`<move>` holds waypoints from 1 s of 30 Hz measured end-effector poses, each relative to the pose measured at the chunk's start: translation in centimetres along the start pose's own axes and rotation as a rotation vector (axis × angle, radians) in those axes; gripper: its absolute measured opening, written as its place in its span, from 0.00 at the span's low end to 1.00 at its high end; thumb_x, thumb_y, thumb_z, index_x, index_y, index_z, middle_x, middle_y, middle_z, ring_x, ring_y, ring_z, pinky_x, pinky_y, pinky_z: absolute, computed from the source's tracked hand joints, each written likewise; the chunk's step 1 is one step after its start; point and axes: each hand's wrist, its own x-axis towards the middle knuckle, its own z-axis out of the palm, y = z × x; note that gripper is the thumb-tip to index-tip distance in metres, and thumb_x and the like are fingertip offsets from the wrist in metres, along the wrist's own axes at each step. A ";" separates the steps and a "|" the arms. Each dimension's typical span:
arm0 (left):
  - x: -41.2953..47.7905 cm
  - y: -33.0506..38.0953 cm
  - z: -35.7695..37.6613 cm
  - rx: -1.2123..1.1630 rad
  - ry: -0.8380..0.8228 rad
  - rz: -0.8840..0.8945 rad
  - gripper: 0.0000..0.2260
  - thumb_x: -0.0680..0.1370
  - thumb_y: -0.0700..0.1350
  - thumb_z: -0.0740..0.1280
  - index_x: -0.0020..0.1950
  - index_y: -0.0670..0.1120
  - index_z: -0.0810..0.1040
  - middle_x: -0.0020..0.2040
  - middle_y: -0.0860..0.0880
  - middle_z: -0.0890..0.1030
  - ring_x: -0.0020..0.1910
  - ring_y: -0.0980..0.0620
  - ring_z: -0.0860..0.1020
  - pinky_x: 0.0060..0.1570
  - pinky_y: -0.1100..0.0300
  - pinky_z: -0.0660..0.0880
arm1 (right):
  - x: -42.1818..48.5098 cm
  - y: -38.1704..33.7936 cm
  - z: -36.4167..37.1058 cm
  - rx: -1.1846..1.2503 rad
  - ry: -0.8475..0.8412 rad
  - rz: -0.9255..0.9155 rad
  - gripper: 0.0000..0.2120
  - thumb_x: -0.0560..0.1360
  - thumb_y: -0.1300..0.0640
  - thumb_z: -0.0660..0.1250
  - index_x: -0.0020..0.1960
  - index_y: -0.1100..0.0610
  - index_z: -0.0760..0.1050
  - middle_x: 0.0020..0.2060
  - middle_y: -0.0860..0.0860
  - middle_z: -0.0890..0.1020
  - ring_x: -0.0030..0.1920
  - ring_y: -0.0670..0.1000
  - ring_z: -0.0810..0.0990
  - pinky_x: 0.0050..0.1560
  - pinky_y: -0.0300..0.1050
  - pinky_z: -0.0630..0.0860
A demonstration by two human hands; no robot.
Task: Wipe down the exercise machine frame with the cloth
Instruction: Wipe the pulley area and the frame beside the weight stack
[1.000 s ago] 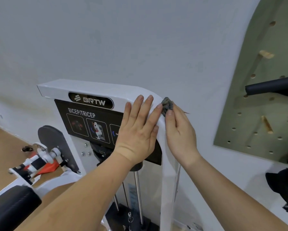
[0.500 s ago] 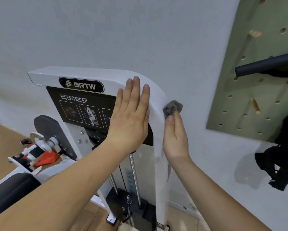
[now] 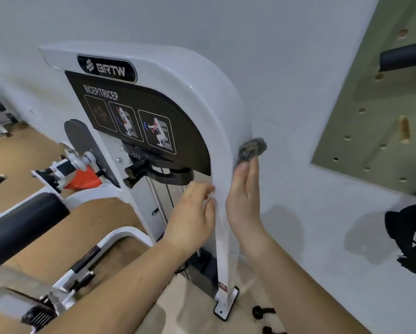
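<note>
Cloth (image 3: 252, 149): grey wad pressed by right hand (image 3: 244, 198) fingertips against the frame (image 3: 222, 131) upright's outer edge, the long axis running down below that grip; left hand (image 3: 192, 213), flat, empty, braces the upright's inner edge.

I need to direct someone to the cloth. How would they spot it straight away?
Find the white machine frame marked BRTW against the wall. On its wall-side edge, the right hand presses a small grey cloth: the only crumpled, fuzzy thing there.
</note>
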 end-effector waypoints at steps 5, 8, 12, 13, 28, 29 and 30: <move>-1.1 0.4 2.2 -0.048 0.043 -0.133 0.06 0.82 0.42 0.65 0.58 0.48 0.78 0.53 0.55 0.76 0.51 0.62 0.75 0.53 0.63 0.73 | -1.3 3.5 0.0 -0.042 0.014 -0.080 0.31 0.85 0.42 0.47 0.85 0.53 0.49 0.83 0.49 0.57 0.82 0.45 0.57 0.81 0.52 0.57; -2.6 0.0 3.5 -0.047 0.009 -0.208 0.10 0.83 0.42 0.65 0.64 0.47 0.77 0.57 0.54 0.76 0.54 0.64 0.74 0.56 0.69 0.70 | -3.6 8.6 -0.5 -0.010 -0.078 0.205 0.39 0.78 0.31 0.46 0.84 0.50 0.50 0.82 0.51 0.60 0.80 0.48 0.61 0.80 0.56 0.59; -4.5 -0.4 4.9 -0.063 -0.017 -0.301 0.14 0.82 0.41 0.64 0.68 0.48 0.76 0.61 0.55 0.76 0.58 0.63 0.75 0.58 0.72 0.71 | -3.2 8.7 -1.0 0.032 -0.129 0.306 0.41 0.77 0.29 0.46 0.84 0.49 0.49 0.81 0.50 0.58 0.80 0.48 0.60 0.81 0.56 0.58; -4.8 -0.4 5.2 -0.064 -0.019 -0.314 0.14 0.82 0.41 0.64 0.69 0.48 0.76 0.61 0.56 0.75 0.58 0.62 0.76 0.59 0.69 0.72 | -2.9 7.9 -0.9 0.029 -0.127 0.256 0.39 0.79 0.31 0.46 0.84 0.50 0.48 0.82 0.49 0.56 0.81 0.47 0.57 0.82 0.55 0.55; -7.1 -5.2 9.7 -0.085 -0.080 -0.459 0.15 0.80 0.34 0.62 0.61 0.49 0.79 0.54 0.56 0.80 0.55 0.56 0.79 0.57 0.62 0.76 | -4.5 13.3 -1.3 0.144 -0.157 0.394 0.28 0.85 0.40 0.47 0.83 0.40 0.47 0.79 0.41 0.62 0.73 0.37 0.66 0.68 0.30 0.65; -7.4 -5.6 10.1 -0.093 -0.091 -0.467 0.14 0.80 0.35 0.62 0.61 0.49 0.79 0.53 0.56 0.80 0.54 0.56 0.79 0.56 0.59 0.77 | -4.5 12.7 -1.0 0.151 -0.139 0.338 0.30 0.83 0.38 0.47 0.83 0.40 0.47 0.80 0.40 0.60 0.76 0.36 0.62 0.72 0.31 0.62; -7.6 -5.9 10.5 -0.099 -0.101 -0.476 0.14 0.80 0.35 0.62 0.60 0.49 0.79 0.52 0.56 0.80 0.53 0.57 0.79 0.56 0.58 0.77 | -4.5 12.4 -0.8 0.167 -0.126 0.309 0.31 0.82 0.37 0.47 0.83 0.40 0.47 0.80 0.39 0.60 0.77 0.36 0.61 0.74 0.33 0.61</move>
